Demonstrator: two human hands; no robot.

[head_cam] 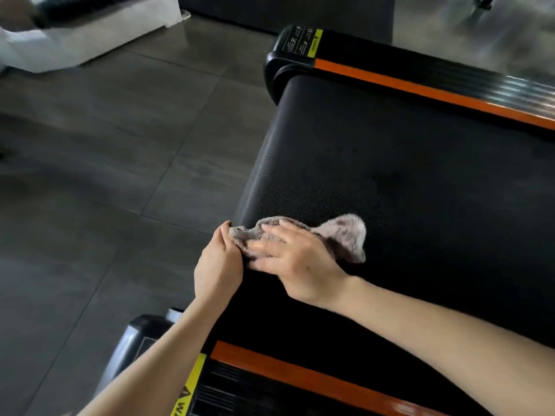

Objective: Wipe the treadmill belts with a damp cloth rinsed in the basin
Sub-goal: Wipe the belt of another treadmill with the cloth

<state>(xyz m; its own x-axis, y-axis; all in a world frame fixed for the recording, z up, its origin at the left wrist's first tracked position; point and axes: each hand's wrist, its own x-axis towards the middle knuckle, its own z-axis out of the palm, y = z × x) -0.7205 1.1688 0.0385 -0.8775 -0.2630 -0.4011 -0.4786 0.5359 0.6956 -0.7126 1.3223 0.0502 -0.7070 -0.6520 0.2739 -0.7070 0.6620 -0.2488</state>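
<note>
A black textured treadmill belt point(390, 163) fills the right half of the view, its rear end curving down at the left. A crumpled grey-pink cloth point(345, 235) lies on the belt near that rear edge. My right hand point(294, 265) presses flat on the cloth with fingers spread. At the belt's edge my left hand point(219, 265) pinches the cloth's left corner between thumb and fingers. No basin is in view.
Orange-striped black side rails run along the far side point(420, 85) and the near side point(300, 376) of the belt, each with a yellow warning label. Dark grey floor tiles point(105, 175) lie to the left. A white base point(75, 46) stands at the top left.
</note>
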